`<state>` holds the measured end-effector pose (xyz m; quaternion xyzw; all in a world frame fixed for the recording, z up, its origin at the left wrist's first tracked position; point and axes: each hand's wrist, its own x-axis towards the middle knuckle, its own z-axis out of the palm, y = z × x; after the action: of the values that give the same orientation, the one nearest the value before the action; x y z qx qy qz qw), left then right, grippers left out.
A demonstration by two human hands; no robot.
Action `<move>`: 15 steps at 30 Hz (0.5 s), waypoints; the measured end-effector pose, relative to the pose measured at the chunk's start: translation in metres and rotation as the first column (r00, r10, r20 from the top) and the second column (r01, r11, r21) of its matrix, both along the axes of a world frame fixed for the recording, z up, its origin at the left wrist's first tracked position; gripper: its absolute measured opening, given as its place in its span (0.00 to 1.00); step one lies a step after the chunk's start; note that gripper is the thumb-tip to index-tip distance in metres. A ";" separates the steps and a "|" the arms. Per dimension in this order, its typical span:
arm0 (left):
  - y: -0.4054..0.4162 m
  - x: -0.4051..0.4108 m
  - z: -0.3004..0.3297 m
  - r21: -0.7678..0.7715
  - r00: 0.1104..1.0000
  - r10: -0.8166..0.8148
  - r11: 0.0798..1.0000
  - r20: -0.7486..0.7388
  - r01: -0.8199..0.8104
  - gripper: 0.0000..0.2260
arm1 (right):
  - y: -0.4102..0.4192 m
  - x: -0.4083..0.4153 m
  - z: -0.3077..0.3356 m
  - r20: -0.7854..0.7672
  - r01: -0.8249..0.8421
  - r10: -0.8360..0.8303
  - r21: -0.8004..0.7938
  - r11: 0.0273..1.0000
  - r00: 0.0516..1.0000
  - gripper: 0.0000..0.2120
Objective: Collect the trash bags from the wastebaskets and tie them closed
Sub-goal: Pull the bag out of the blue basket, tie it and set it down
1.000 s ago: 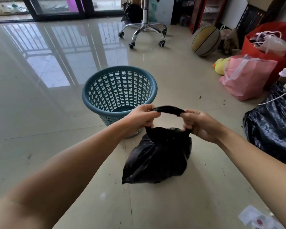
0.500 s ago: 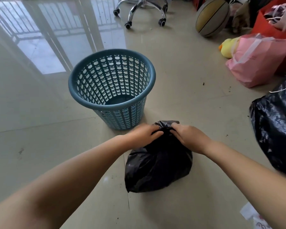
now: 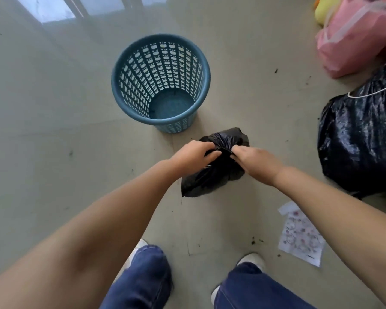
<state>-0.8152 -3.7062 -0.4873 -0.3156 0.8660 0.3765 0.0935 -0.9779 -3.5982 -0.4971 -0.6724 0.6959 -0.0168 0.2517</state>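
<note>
A small black trash bag sits on the tiled floor just in front of my feet. My left hand and my right hand both pinch the gathered plastic at its top, knuckles almost touching over the bag's neck. Behind the bag, slightly to the left, stands a teal perforated wastebasket, upright with no liner inside; its bottom is bare.
A large full black bag with a white cord lies at the right. A pink bag and a yellow toy sit far right. A printed paper scrap lies by my right foot. Small dirt specks dot the floor.
My hands came together from holding the bag's handles apart and lowered onto the bag's top. The view tilted down, bringing my legs and shoes into sight.
</note>
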 end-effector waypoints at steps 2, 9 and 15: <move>0.006 0.004 0.045 0.023 1.000 0.005 1.000 0.021 -0.006 0.13 | 0.007 0.003 0.044 0.015 -0.001 0.001 0.023 1.000 1.000 0.13; 0.036 0.013 0.224 0.021 0.993 -0.062 0.998 0.104 0.060 0.11 | 0.037 0.019 0.225 0.038 0.035 -0.038 0.070 0.997 0.999 0.13; 0.081 0.027 0.341 -0.053 0.963 -0.202 0.975 0.178 0.215 0.14 | 0.093 0.045 0.337 0.053 0.105 -0.113 0.130 0.986 0.992 0.14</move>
<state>-0.7879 -3.6257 -0.1460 -0.2570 0.8961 0.3047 0.1954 -0.9324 -3.5055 -0.1602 -0.6151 0.7233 -0.0063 0.3136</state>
